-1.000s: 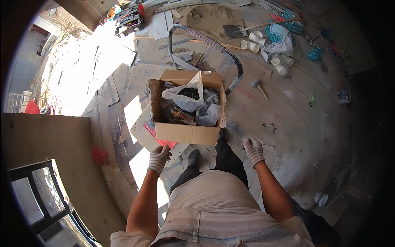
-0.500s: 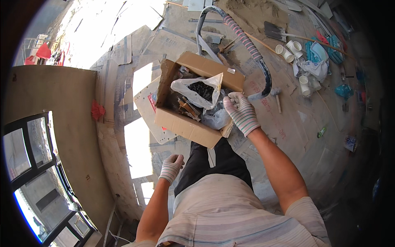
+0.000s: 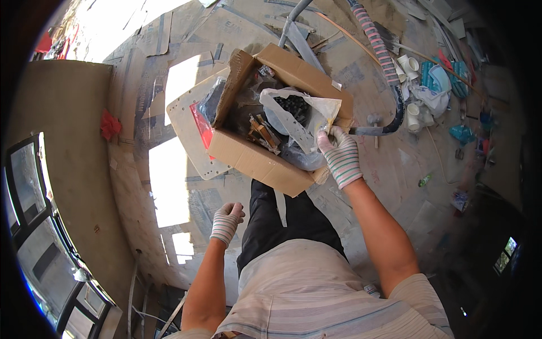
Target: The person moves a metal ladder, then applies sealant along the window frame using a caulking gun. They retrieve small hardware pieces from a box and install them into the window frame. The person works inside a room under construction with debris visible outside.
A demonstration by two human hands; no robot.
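Note:
My right hand [image 3: 341,155], in a striped knit glove, pinches the edge of a white plastic bag [image 3: 313,127] at the near right corner of an open cardboard box [image 3: 257,164]. Small dark pieces [image 3: 293,107], too small to make out, lie inside the bag. Beside it in the box are a bundle of brownish sticks or strips [image 3: 262,134] and crumpled clear plastic [image 3: 302,157]. My left hand [image 3: 227,221], gloved alike, hangs left of my legs, its fingers curled and nothing visible in them.
The box rests on a pale perforated board [image 3: 180,130]. A tubular handle with striped wrapping [image 3: 375,42] arches behind and right of it. White cups [image 3: 414,116], a hammer [image 3: 374,121] and a long-handled shovel [image 3: 389,37] lie to the right. A wall with a window [image 3: 34,186] stands left.
My right hand has closed on the bag's edge and draws it toward the box's right side. The view has shifted a little. My left hand stays curled by my legs.

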